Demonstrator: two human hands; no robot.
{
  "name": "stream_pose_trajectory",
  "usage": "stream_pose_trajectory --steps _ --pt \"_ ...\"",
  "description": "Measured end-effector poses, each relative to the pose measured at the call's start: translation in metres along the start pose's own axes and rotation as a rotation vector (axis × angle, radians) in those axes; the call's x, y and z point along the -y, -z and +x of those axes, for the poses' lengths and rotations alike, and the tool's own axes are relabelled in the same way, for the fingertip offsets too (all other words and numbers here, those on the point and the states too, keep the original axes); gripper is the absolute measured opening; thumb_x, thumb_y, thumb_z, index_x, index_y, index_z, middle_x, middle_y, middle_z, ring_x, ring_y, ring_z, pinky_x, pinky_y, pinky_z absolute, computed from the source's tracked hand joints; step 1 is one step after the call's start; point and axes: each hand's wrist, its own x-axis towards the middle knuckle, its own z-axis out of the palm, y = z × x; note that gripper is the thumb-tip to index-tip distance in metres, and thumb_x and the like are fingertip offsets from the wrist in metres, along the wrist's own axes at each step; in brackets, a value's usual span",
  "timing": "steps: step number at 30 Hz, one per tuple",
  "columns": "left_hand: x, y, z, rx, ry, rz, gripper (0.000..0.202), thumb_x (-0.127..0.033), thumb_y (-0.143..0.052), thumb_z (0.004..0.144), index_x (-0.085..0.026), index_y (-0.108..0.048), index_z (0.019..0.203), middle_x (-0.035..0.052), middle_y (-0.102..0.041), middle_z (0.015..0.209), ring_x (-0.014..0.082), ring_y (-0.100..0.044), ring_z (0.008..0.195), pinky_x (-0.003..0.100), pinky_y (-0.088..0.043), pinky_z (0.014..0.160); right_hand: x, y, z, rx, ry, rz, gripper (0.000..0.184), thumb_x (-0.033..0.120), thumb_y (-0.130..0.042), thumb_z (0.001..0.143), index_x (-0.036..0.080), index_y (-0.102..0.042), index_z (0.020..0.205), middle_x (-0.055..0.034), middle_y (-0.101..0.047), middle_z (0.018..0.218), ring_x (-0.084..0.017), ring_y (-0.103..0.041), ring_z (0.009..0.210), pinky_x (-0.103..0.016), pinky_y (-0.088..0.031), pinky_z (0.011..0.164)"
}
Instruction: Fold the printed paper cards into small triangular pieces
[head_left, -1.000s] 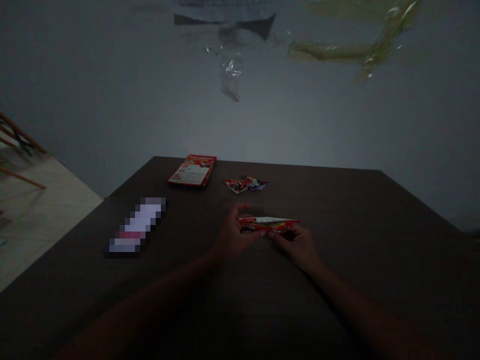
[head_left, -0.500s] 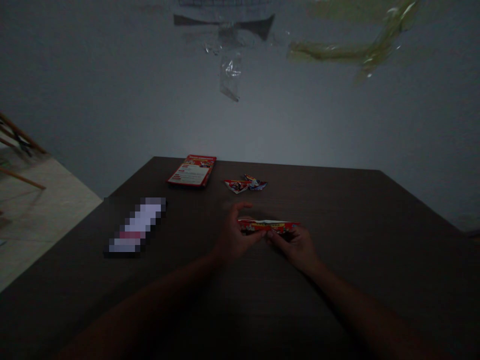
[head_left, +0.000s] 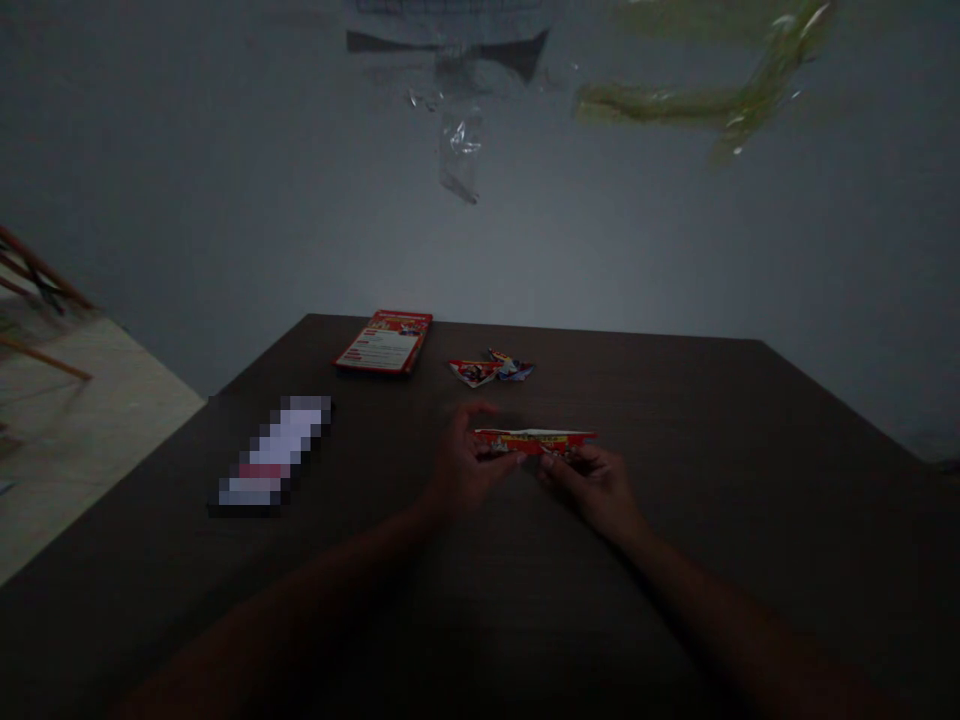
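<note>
A narrow strip of folded red printed paper (head_left: 536, 441), with a pale upper edge and a yellow band, is held between my two hands just over the table. My left hand (head_left: 466, 462) grips its left end, thumb along the front and index finger raised behind. Its right part is pinched by my right hand (head_left: 596, 483), with the thumb near the lower edge. Beyond my hands lie two small folded paper pieces, a red triangular one (head_left: 475, 372) and a bluish one (head_left: 514, 368), touching or overlapping.
A stack of red-and-white printed sheets or cards (head_left: 387, 342) lies at the table's back left. Nearer on the left is a pixelated phone-like object (head_left: 274, 455). The dark table (head_left: 675, 400) meets a wall (head_left: 637, 230) bearing tape (head_left: 660, 104).
The folded red paper has moved slightly up, away from me. Both thumbs have drawn a little apart along its lower edge. Everything else on the table stays where it was.
</note>
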Motion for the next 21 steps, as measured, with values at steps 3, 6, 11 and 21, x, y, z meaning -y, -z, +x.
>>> stream_pose_trajectory --steps 3,6,11,21 --pt "0.0017 0.0018 0.0019 0.025 0.025 -0.011 0.062 -0.026 -0.077 0.06 -0.019 -0.039 0.109 -0.0097 -0.053 0.049 0.0091 -0.053 0.038 0.015 -0.039 0.037 0.0036 0.0006 0.0 0.023 0.012 0.033 0.025 0.039 -0.075 0.064 0.015 -0.07 0.069 -0.0039 -0.068 0.061 -0.013 -0.059 0.053 -0.024 -0.046 0.052" --pt "0.0026 0.0031 0.0043 0.076 0.039 -0.073 0.065 -0.027 -0.077 0.061 -0.017 -0.039 0.113 -0.006 -0.06 0.052 0.0116 -0.057 0.042 0.019 -0.046 0.043 0.0069 0.0011 -0.0005 0.036 0.033 -0.004 0.024 0.039 -0.073 0.066 0.015 -0.07 0.067 -0.004 -0.067 0.06 -0.014 -0.059 0.053 -0.026 -0.046 0.052" --pt "0.0005 0.0063 0.0063 0.115 0.091 -0.059 0.065 -0.03 -0.077 0.061 -0.014 -0.043 0.114 0.0009 -0.068 0.057 0.0154 -0.064 0.05 0.023 -0.049 0.052 0.0084 0.0025 -0.0015 0.058 0.054 -0.036 0.024 0.039 -0.071 0.069 0.015 -0.068 0.066 -0.0038 -0.067 0.06 -0.014 -0.059 0.055 -0.025 -0.046 0.055" --pt "0.0035 0.0044 0.0058 0.097 0.093 -0.14 0.06 -0.026 -0.081 0.054 -0.013 -0.05 0.104 0.0053 -0.071 0.08 0.016 -0.066 0.064 0.024 -0.052 0.059 0.0063 0.0028 -0.0003 0.045 0.059 -0.033 0.026 0.041 -0.07 0.069 0.016 -0.066 0.063 -0.0025 -0.065 0.057 -0.012 -0.057 0.053 -0.023 -0.044 0.052"
